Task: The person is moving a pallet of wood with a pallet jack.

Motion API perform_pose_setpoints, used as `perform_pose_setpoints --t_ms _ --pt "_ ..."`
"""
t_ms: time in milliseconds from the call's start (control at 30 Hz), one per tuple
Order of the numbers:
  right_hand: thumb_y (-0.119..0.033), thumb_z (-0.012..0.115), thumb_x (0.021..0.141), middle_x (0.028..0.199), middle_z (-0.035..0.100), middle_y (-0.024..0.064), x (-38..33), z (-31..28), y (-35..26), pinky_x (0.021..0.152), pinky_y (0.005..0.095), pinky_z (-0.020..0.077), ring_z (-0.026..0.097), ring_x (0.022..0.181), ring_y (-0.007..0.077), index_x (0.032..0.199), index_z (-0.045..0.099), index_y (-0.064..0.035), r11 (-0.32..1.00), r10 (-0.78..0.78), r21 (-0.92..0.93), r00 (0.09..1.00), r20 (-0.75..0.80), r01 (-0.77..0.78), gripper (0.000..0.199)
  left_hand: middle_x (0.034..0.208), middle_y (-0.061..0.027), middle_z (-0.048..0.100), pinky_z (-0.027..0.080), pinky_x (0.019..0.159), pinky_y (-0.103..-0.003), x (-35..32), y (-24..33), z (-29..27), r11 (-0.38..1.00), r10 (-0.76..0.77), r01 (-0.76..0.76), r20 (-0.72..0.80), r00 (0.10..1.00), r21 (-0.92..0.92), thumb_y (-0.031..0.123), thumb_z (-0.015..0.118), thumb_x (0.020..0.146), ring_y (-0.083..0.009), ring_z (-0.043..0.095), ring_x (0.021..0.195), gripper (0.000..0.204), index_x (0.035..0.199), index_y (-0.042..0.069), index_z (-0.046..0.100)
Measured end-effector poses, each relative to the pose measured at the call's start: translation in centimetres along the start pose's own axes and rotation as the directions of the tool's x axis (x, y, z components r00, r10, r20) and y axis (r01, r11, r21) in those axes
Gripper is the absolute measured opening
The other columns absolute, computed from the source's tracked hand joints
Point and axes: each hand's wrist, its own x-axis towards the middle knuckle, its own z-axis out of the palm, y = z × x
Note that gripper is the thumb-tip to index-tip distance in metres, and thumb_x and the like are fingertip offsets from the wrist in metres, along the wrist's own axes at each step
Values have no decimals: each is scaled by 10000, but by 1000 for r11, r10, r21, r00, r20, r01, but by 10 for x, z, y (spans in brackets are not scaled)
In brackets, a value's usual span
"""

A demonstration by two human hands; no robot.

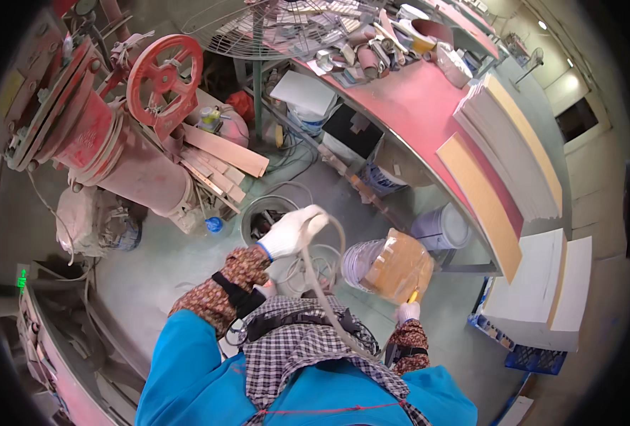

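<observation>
A pale hose (327, 284) runs up from the person's chest and loops over the left hand (291, 232), which is raised in a white glove. The fingers (312, 219) of that hand are curled tight round the hose near the top of its loop, so the hose lies inside the grip and arcs away to the right and down.

The right hand (407, 311), gloved too, is low on the right, just below a bucket (389, 266) covered in amber plastic wrap. Its fingers are closed narrow on a small yellow tool (414, 295) whose tip reaches the wrap's lower edge; what kind of tool it is I cannot tell.

A second, white bucket (439, 228) stands just beyond, under the edge of the long red desk (407, 96). Stacked boards (514, 145) lie on the desk to the right, and sanding rolls and scraps (361, 53) clutter its far end. On the far left sits a dusty red machine with a handwheel (164, 73).
</observation>
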Motion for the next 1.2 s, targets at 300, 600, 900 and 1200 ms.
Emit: perform_pose_setpoints --t_ms 300,600,900,1200 --pt "27 508 882 714 591 158 -64 8 -16 519 493 547 665 615 326 1123 539 7 963 77 248 991 113 -103 243 977 -137 684 531 805 -353 57 89 -23 959 279 -279 -3 960 46 213 601 1046 -229 664 875 221 1156 30 659" --pt "34 477 862 696 548 103 -47 16 -6 410 375 463 560 491 231 1057 476 -21 929 16 368 999 46 -32 203 1017 -59 682 515 888 -287 68 119 -38 940 335 -339 -105 936 -28 161 584 1060 -137 613 939 209 1190 6 639" --pt "2 509 898 747 579 100 -74 28 -75 411 350 463 583 518 214 1086 453 -35 894 -80 445 961 265 -49 199 1194 -147 676 516 935 -306 28 118 -66 927 349 -371 -256 902 -45 89 622 1012 -227 663 1031 208 1197 -2 650" --pt "-174 579 923 927 705 226 -101 32 -113 598 429 583 740 713 303 1115 556 58 983 -171 0 927 334 181 302 950 -204 687 528 794 -475 16 -36 -70 851 15 -22 17 1000 525 191 620 981 -410 668 917 151 1033 58 668"
